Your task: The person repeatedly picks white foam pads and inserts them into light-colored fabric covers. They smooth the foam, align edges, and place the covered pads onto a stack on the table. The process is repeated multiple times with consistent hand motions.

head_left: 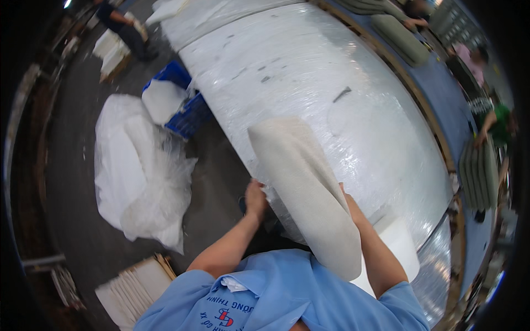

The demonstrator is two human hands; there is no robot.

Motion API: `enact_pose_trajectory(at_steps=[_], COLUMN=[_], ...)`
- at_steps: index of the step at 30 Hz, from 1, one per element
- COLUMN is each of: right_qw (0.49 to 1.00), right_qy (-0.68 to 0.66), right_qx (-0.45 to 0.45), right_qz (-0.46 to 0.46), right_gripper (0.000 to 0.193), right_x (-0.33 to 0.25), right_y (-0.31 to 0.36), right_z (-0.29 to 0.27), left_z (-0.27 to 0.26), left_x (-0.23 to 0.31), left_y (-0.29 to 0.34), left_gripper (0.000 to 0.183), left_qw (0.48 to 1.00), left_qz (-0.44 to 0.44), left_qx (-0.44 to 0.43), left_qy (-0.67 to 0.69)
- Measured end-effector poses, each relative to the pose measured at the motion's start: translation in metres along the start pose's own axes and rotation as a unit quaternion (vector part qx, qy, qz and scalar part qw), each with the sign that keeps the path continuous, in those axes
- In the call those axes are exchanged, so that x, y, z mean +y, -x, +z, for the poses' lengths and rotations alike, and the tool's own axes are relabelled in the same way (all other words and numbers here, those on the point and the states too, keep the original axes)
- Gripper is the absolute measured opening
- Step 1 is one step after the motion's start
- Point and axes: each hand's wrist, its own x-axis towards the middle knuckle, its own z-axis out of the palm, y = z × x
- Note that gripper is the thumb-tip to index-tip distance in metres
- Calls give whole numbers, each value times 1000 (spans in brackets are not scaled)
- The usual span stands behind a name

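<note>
A long beige fabric cushion (303,193) with rounded ends leans from my chest out over the plastic-covered table. My left hand (255,198) is at its left side, fingers closed on the edge of a clear plastic sheet or bag (281,212) that hangs along the cushion. On the other side my right hand (343,189) grips the cushion's right edge, where the fabric creases; most of its fingers are hidden behind the cushion. A white foam-like block (395,245) shows beside my right forearm.
The large table (386,127) is wrapped in shiny film, with a dark strip (342,94) on it. Left on the floor are a big plastic-wrapped white bundle (132,171), a blue crate (190,116) and stacked pale sheets (132,289). Co-workers handle green cushions (479,174) at right.
</note>
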Motion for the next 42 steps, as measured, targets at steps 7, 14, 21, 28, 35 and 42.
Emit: enact_pose_trajectory(at_steps=[7, 14, 21, 28, 35, 42], right_qw=[991, 913, 869, 767, 562, 439], right_qy=[-47, 229, 237, 157, -90, -655], right_qx=[-46, 77, 308, 431, 633, 606], right_qz=[-113, -327, -306, -448, -525, -99], right_gripper=[61, 26, 18, 15, 21, 20], right_x=[-41, -145, -114, -130, -94, 121], right_y=[93, 179, 262, 265, 281, 164], right_z=[-47, -58, -40, 35, 86, 239], left_z=[-19, 129, 163, 271, 270, 210], left_x=[264, 361, 402, 361, 62, 22], left_y=[37, 186, 223, 263, 141, 182], left_gripper=[26, 61, 34, 33, 47, 43], left_qw=[901, 370, 20, -67, 61, 226], left_qz=[423, 559, 350, -42, 172, 125], left_qx=[-60, -561, -670, -742, -702, -665], left_qy=[-75, -485, -654, -666, -688, -701])
